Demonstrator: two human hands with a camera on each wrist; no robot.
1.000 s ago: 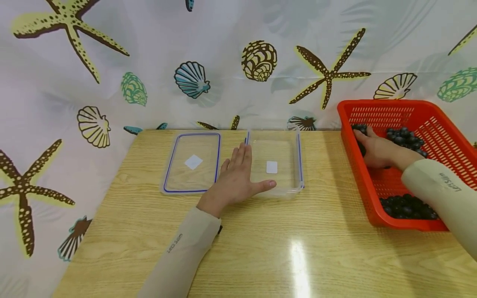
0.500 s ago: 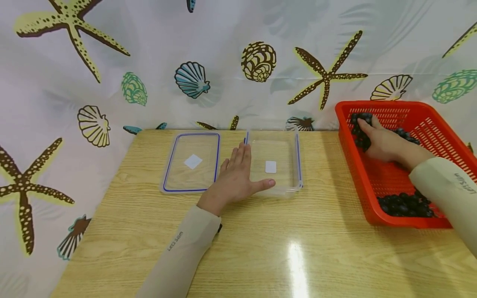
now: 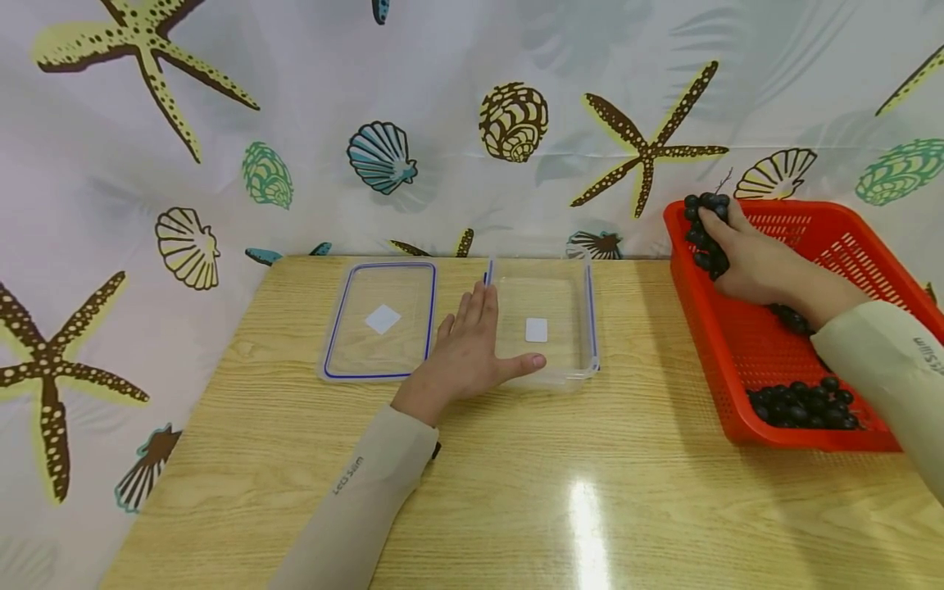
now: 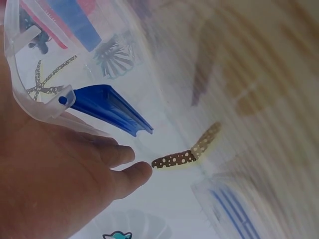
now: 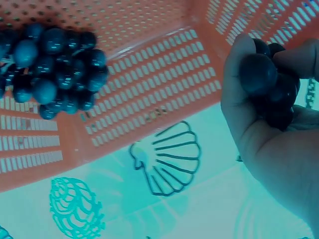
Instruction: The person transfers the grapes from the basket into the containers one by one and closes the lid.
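Note:
My right hand [image 3: 763,262] grips a bunch of dark grapes [image 3: 704,238], raised at the left rim of a red plastic basket [image 3: 710,360]. A bit of stem sticks up above the bunch. In the right wrist view, thumb and fingers curl round the grapes [image 5: 259,74]. My left hand [image 3: 465,360] lies with straight fingers along the left side of a clear plastic box [image 3: 592,319], thumb spread over its front edge. In the left wrist view, the fingers are beside the box's blue-edged latch flap [image 4: 107,107].
A clear lid [image 3: 380,352] with a blue seal lies left of the box on the wooden table [image 3: 501,500]. More dark grapes [image 3: 800,407] sit at the basket's near end, others under the right forearm. A shell-and-starfish patterned cloth [image 3: 450,74] hangs behind.
My right hand has lifted the bunch of grapes from inside the basket up to its left rim. The left hand, box and lid have stayed put.

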